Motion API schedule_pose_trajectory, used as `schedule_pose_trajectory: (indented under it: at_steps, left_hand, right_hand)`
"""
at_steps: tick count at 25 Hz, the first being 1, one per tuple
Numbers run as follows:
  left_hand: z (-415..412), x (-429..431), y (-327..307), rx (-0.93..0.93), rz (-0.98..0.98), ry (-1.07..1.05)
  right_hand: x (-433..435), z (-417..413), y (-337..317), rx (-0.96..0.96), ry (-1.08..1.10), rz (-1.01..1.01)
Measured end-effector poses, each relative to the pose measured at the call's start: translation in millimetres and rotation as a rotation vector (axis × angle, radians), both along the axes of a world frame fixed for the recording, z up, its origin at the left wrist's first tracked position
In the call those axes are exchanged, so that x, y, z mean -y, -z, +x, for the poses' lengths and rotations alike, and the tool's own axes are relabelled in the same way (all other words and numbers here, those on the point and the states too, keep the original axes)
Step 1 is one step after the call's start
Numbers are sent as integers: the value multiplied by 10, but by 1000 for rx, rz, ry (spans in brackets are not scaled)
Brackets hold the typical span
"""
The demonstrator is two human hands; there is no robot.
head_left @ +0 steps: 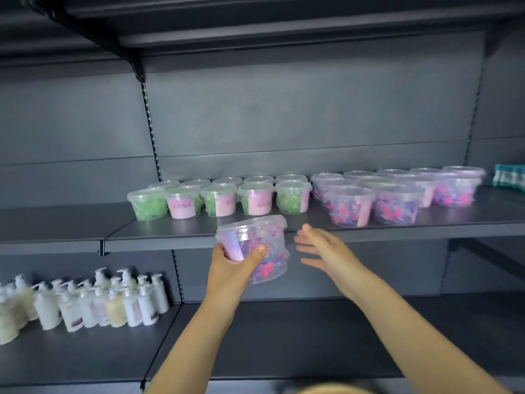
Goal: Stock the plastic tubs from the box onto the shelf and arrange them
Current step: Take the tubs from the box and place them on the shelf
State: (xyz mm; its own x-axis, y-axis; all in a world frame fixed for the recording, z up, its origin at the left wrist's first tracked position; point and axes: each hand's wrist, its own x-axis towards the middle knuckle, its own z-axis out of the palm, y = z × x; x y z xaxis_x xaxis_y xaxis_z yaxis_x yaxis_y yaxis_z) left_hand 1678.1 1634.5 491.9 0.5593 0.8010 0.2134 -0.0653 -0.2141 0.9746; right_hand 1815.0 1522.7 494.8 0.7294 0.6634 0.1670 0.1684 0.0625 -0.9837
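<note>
We were looking at a shop aisle, or a stockroom fitted like one. Dark metal shelving (284, 331) of the retail kind ran across our whole view: a slotted upright (152, 137) with a row of notches, a bracket (137, 66) hooked under the board above, a plain back panel (312, 109) behind. Goods stood in multiples, not as single household items. Small green-filled tubs (218, 201) sat in two neat rows, and larger purple-and-pink tubs (396, 204) were ranked beside them on the same shelf (176, 231). Below left, many matching pump bottles (93, 304) stood clustered; at the far right edge a teal pack (508, 177) showed.
</note>
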Motion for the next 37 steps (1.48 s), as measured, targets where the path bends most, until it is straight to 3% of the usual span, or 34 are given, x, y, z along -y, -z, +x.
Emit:
schedule_pose_trajectory:
  at_steps: [6,10,14,21,27,37]
  left_hand:
    - [-368,810,34,52,-4,158]
    - [-343,1336,-43,62,27,252]
    - [-144,1734,-142,80,103,398]
    - [578,2715,-284,99,144,505]
    - [1342,3432,-351,83,88,401]
    - [2690,3374,-425,33,134,571]
  right_hand:
    - [845,-953,186,-32,30,101]
    - [1338,-991,125,86,129,30]
    - [1865,-818,7,102,190,89]
    - [2941,-74,-142,163,211,112]
    - [3696,759,-322,179,127,110]
    - [3821,2067,-378,104,111,124]
